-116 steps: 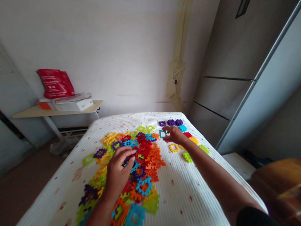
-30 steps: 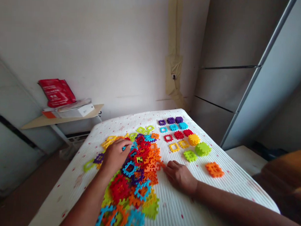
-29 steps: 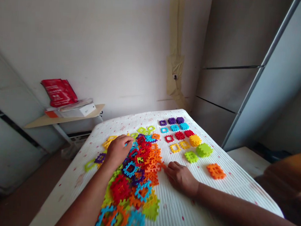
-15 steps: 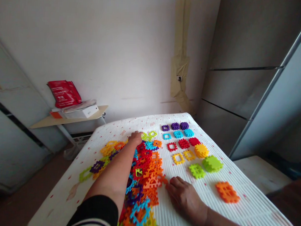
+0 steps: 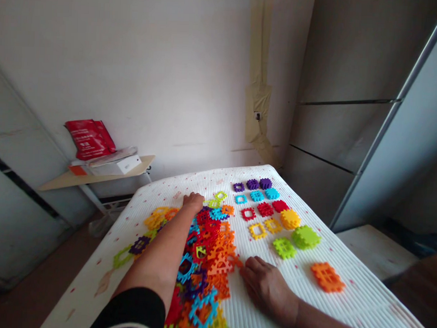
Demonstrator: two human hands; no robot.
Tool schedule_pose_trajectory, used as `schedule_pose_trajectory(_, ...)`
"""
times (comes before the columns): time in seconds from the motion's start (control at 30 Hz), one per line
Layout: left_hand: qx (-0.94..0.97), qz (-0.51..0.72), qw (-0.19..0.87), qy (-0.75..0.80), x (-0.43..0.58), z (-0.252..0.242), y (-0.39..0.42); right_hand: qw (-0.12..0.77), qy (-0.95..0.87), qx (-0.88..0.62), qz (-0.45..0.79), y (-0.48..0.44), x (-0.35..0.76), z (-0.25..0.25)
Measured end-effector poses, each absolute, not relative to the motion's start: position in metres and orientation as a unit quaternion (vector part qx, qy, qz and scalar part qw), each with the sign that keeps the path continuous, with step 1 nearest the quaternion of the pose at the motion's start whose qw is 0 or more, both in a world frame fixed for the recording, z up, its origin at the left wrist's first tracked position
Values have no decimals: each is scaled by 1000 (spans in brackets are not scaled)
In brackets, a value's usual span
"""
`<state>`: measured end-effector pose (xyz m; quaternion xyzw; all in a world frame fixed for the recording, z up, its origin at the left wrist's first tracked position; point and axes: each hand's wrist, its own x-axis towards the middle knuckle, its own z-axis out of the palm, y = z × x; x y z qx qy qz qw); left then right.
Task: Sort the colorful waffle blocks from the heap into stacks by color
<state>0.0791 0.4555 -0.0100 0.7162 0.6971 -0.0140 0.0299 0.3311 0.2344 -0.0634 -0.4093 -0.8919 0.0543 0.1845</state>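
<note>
We find the left hand (image 5: 193, 201) stretched to the 12 o'clock end of the loose pile of plastic tiles (image 5: 208, 250), fingers curled down onto it just beside a lime-green tile (image 5: 213, 202) — whether it grips anything we cannot tell. The right hand (image 5: 267, 286) lies palm down and empty on the white ribbed surface (image 5: 203, 180) at the pile's 4 o'clock edge, fingertips touching an orange tile (image 5: 222, 265). At 2 o'clock from the pile we see sorted rows — purple tiles (image 5: 252, 185) farthest, an orange stack (image 5: 327, 277) nearest.
</note>
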Motion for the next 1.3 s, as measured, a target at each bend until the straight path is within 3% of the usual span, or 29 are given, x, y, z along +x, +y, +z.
schedule_pose_trajectory(0.2,698,107,82,703,70,19,420,192,-892,-406,55,235,331,-64)
schedule_pose_trajectory(0.4,692,240,199,651,66,28,320,205,-885,-412,64,236,331,-60)
schedule_pose_trajectory(0.5,610,382,364,591,70,20,264,248,-877,-396,112,235,333,-54)
schedule_pose_trajectory(0.6,546,436,437,567,80,12,224,315,-869,-359,131,228,328,-44)
schedule_pose_trajectory(0.77,537,469,440,546,104,4,196,367,-861,-346,62,209,298,-30)
schedule_pose_trajectory(1.3,601,450,352,559,112,-23,186,246,-882,-400,27,212,291,-9)
